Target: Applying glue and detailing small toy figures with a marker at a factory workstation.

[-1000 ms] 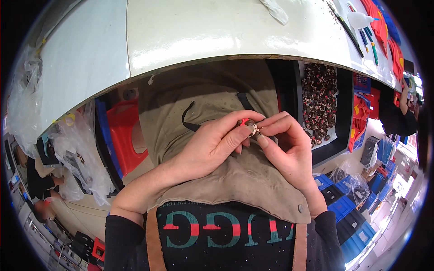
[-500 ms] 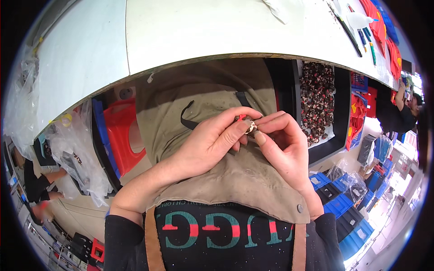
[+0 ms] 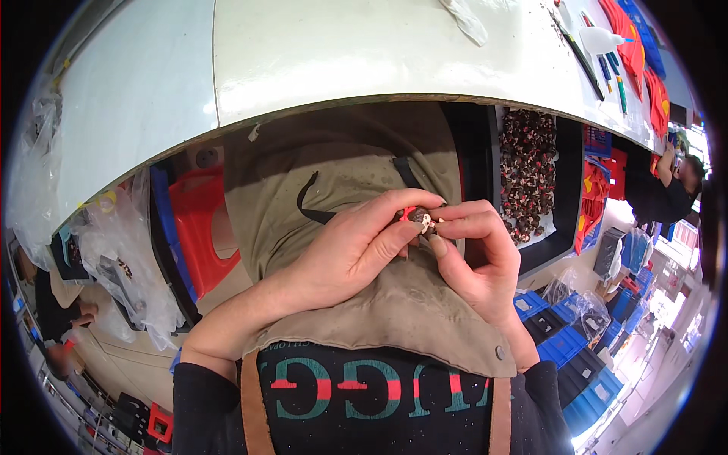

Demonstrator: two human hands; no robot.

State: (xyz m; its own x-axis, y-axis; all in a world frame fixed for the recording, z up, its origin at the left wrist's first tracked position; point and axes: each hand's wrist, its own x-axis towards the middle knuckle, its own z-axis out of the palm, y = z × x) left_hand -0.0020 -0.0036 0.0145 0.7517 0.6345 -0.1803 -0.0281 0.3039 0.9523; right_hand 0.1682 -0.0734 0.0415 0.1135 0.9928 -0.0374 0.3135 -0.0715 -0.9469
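Observation:
Between my two hands, over the lap of my tan apron (image 3: pixel 318 186), is a small figurine-like piece (image 3: pixel 425 220) in dark brown, cream and red; its exact kind is too small to make out. My left hand (image 3: pixel 371 233) grips it between thumb and fingers. With thumb and fingertips pinched, my right hand (image 3: pixel 478 243) touches the piece's right side. Whether those fingertips hold a separate bit is hidden. Right of my hands stands a black tray (image 3: pixel 570 193) filled with many similar small pieces (image 3: pixel 528 171) in the same colours.
A white worktable (image 3: pixel 341 53) spans the far side, with a squeeze bottle (image 3: pixel 601 40) and pens at its right. A red stool (image 3: pixel 199 231) and plastic bags (image 3: pixel 125 262) are at left. Blue and black crates (image 3: pixel 565 341) stand at right. Other people work at both sides.
My right fingers have shifted and curled more around the piece, which has turned slightly in my grip. My left hand keeps its hold. The view has moved slightly.

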